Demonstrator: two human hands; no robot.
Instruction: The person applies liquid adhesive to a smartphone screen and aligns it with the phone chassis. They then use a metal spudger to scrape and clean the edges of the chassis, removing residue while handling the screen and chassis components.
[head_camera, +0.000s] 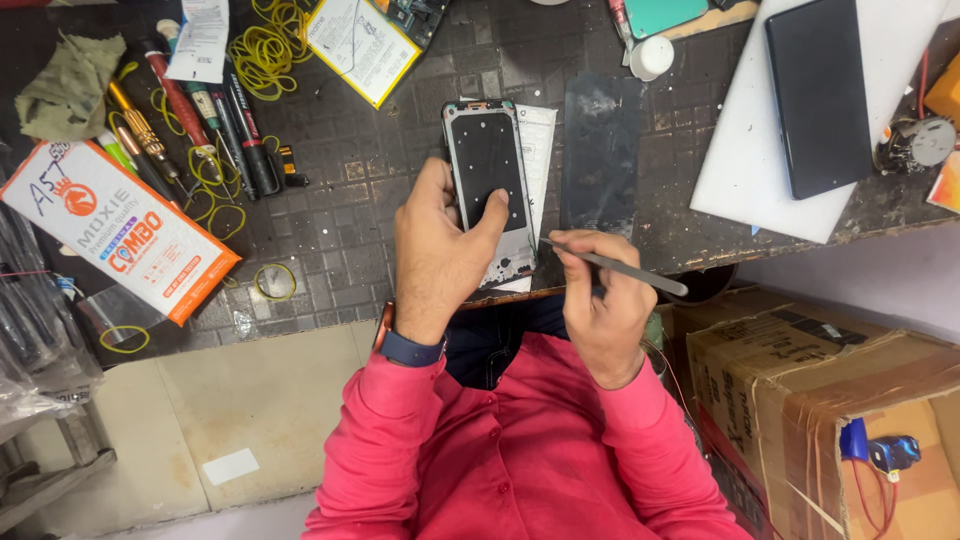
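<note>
Our left hand (437, 255) gripped phone frame (489, 190) at its lower half, thumb pressed on dark panel. Phone frame lay flat on table (380, 180), near front edge, on white paper slip (536, 150). Our right hand (600, 305), at 4 o'clock from phone, pinched thin grey metal tool (615, 266), tip touching frame's lower right corner. Dark glass sheet (600, 155) at 3 o'clock from phone. Farther at 2 o'clock, black phone (818, 100) on white board (745, 160). At 9 o'clock, screwdrivers (215, 120), yellow rubber bands (265, 45), orange-white box (120, 230).
</note>
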